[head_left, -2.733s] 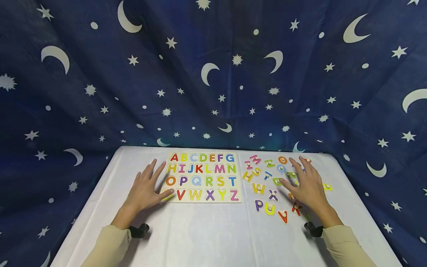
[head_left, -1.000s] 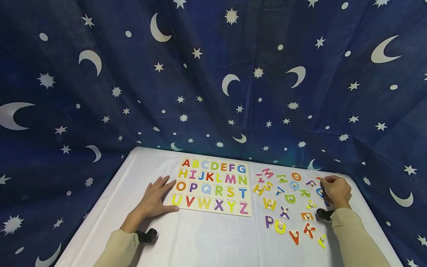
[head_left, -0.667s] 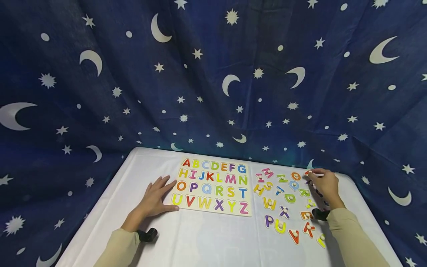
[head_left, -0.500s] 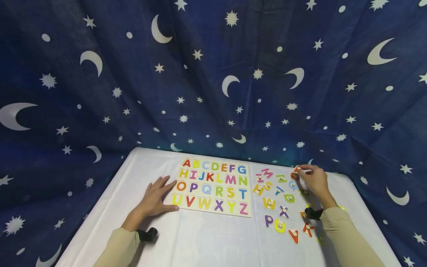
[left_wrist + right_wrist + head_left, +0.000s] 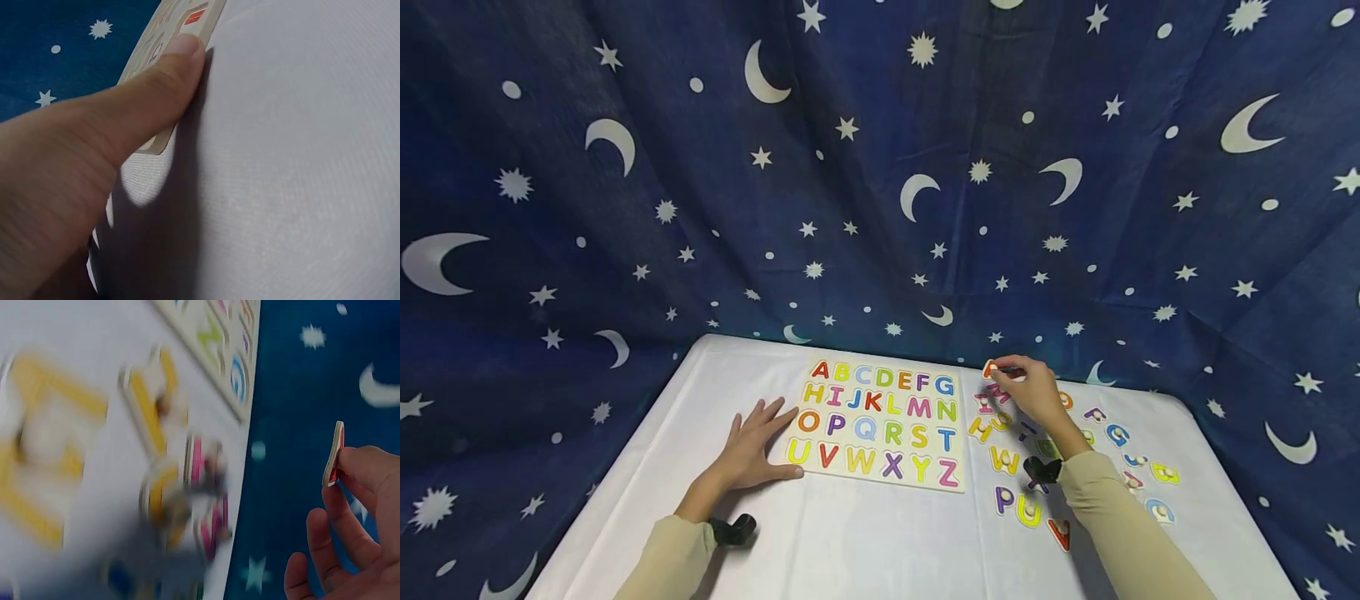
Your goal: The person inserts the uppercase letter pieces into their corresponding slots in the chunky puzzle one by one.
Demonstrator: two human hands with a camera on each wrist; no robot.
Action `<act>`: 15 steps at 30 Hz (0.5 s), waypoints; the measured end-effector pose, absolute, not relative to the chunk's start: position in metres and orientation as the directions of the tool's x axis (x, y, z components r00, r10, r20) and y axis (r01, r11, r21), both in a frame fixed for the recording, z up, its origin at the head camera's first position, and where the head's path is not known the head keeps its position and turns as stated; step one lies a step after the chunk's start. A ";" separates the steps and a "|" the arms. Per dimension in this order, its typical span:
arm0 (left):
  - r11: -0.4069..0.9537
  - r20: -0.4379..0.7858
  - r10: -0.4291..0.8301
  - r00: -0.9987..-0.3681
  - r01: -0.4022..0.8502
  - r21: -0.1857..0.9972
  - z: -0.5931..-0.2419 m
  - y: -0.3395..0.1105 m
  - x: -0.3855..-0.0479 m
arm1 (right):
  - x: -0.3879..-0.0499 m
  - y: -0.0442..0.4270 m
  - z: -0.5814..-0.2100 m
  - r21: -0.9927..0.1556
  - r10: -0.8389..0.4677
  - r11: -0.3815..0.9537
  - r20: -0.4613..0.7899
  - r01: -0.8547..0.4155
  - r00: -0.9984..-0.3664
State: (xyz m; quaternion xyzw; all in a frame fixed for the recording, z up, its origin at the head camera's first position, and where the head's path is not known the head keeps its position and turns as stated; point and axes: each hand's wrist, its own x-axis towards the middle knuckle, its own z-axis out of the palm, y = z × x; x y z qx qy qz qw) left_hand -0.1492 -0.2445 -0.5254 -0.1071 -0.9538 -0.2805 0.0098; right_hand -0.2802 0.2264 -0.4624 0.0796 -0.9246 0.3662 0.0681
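The pale alphabet board (image 5: 880, 478) lies flat with its coloured letter recesses facing up. At its left edge rests the left hand (image 5: 747, 454), fingers spread; in the left wrist view the thumb (image 5: 182, 53) touches the board's edge (image 5: 159, 142). Between thumb and fingertips the right hand (image 5: 1033, 392) pinches a red letter piece (image 5: 989, 369), held off the table just right of the board's upper corner. The right wrist view shows that piece (image 5: 335, 453) edge-on in the pinch, the hand's other fingers loosely bent.
Loose knobbed letters lie right of the board, among them a yellow W (image 5: 1004, 460), purple P (image 5: 1004, 500), yellow U (image 5: 1028, 512) and blue G (image 5: 1117, 435). The right forearm hangs over several others. A starry dark blue cloth (image 5: 850, 208) rises behind the white table (image 5: 865, 550).
The right hand has picked up the red piece at the far right and carried it leftward over the loose letters. From hovering, the left hand has come to the board's left edge. The view has shifted.
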 end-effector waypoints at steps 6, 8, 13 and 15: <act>0.830 0.066 0.175 -0.982 0.183 0.527 -0.526 -0.248 -0.149 | -0.287 0.173 -0.472 -0.695 -0.150 0.679 0.185 -0.237 -0.971; 0.835 0.074 0.174 -0.982 0.187 0.518 -0.527 -0.248 -0.148 | -0.289 0.155 -0.474 -0.705 -0.167 0.663 0.188 -0.251 -0.968; 0.839 0.085 0.169 -0.982 0.188 0.511 -0.528 -0.244 -0.148 | -0.293 0.114 -0.477 -0.726 -0.201 0.634 0.180 -0.268 -0.963; 0.838 0.081 0.164 -0.983 0.182 0.514 -0.529 -0.242 -0.148 | -0.295 0.099 -0.478 -0.733 -0.206 0.625 0.179 -0.270 -0.962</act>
